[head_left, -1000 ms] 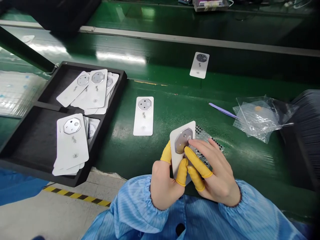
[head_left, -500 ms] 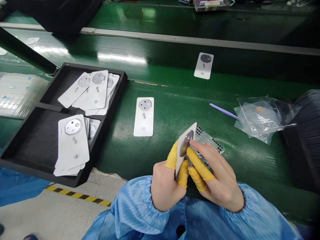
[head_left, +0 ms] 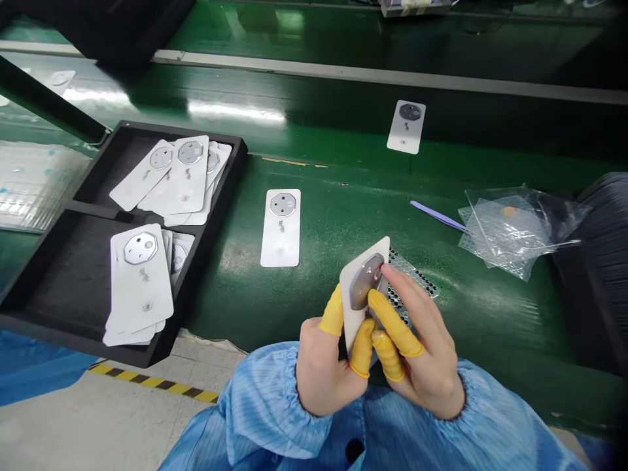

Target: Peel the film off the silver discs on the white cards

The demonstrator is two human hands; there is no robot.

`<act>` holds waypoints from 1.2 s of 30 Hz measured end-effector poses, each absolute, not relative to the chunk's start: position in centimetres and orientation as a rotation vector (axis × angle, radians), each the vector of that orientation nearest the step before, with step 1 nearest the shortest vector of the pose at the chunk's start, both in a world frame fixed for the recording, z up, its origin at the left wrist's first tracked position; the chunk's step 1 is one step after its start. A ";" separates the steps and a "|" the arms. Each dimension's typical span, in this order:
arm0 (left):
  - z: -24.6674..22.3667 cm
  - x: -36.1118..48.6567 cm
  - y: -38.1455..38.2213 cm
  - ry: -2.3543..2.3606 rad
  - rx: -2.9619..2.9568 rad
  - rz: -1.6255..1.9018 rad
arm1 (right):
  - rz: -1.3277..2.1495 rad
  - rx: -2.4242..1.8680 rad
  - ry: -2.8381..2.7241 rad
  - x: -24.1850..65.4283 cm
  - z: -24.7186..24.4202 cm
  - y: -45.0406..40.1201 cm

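Note:
A white phone back panel with a grey octagonal plate is held tilted by my left hand, its yellow-capped fingers closed on the panel's edges. My right hand touches the plate with its fingers, two of them in yellow caps; whether a small part sits between them is hidden. Behind the hands lies a clear sheet with black dots. One white panel lies flat on the green surface, left of the hands.
A black two-part tray on the left holds several white panels. Purple tweezers lie beside clear plastic bags on the right. Another panel lies farther back. Clear trays stand at the far left.
The held panel has turned to show more of its plate to the camera. My right index finger has shifted slightly along the plate's edge, and the far panel has moved slightly right.

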State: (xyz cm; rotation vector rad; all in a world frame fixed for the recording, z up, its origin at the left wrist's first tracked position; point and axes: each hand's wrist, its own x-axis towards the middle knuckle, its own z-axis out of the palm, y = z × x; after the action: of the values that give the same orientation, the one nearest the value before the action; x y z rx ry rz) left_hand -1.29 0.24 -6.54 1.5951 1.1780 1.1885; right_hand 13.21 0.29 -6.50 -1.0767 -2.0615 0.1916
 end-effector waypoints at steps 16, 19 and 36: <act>-7.5 -2.7 2.7 1.147 0.947 1.122 | 0.859 -1.396 -1.765 15.7 -9.6 1.1; -8.6 -5.1 3.3 1.352 1.029 1.244 | 0.408 -1.709 -1.836 18.0 -11.7 1.2; -9.7 -1.4 5.4 1.100 1.484 0.674 | 1.360 -1.295 -2.024 22.6 -6.6 8.5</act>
State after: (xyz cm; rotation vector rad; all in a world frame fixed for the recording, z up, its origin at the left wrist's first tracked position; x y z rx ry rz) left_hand -1.38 5.40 -9.69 1.4838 1.0998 0.6737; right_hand 22.63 8.54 -6.64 -1.2952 -2.0241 1.3601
